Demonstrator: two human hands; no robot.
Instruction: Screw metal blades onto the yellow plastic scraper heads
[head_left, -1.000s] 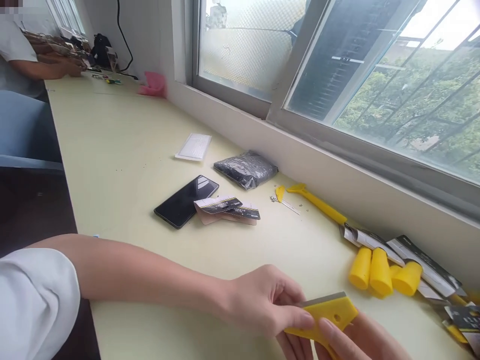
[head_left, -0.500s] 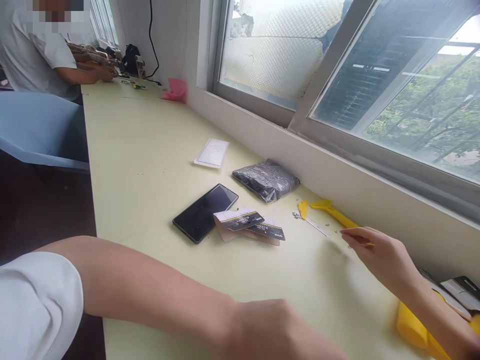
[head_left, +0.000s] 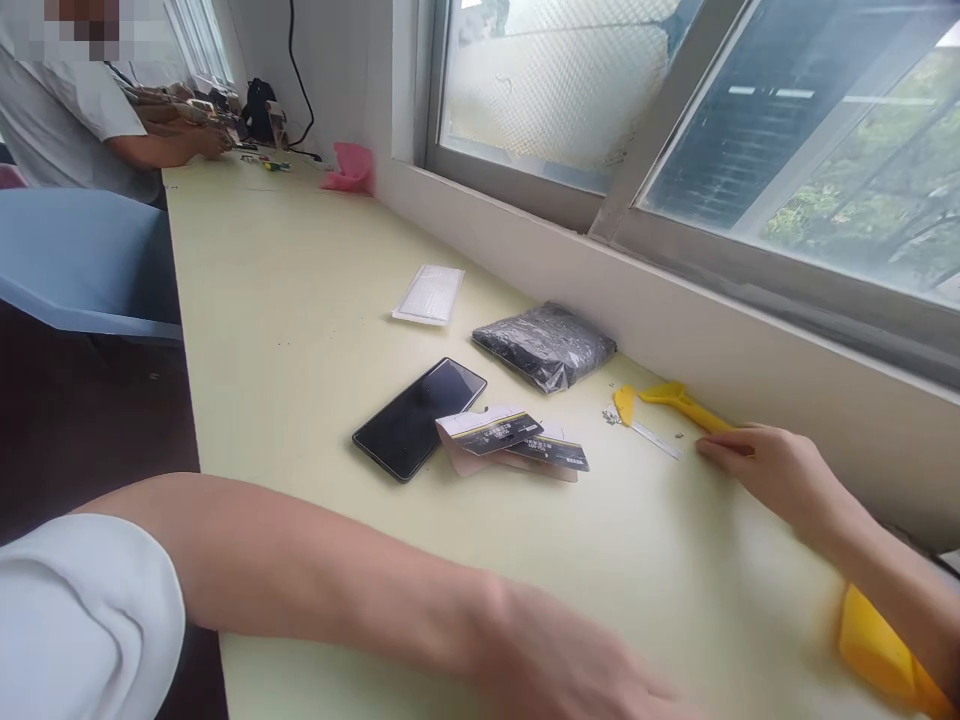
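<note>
My right hand (head_left: 772, 472) reaches to the wall side of the pale yellow table (head_left: 300, 300), fingers closed over the near end of a long yellow scraper handle (head_left: 684, 401). Just left of it lie a small yellow cap (head_left: 624, 404) and a thin metal blade (head_left: 658, 439). My left hand (head_left: 570, 668) is blurred at the bottom edge; its fingers run out of view, so what it holds is hidden. A yellow plastic piece (head_left: 877, 650) shows under my right forearm.
A black phone (head_left: 420, 416), printed cards (head_left: 517, 440), a black foil packet (head_left: 547, 346) and a white packet (head_left: 429, 295) lie mid-table. A pink object (head_left: 345, 166) sits far back. Another person (head_left: 67, 120) works at the far end beside a blue chair (head_left: 75, 260).
Both hands held a yellow scraper head near the bottom edge. My right hand then left it, reached to the long yellow handle by the wall and closed on it; the view swung left.
</note>
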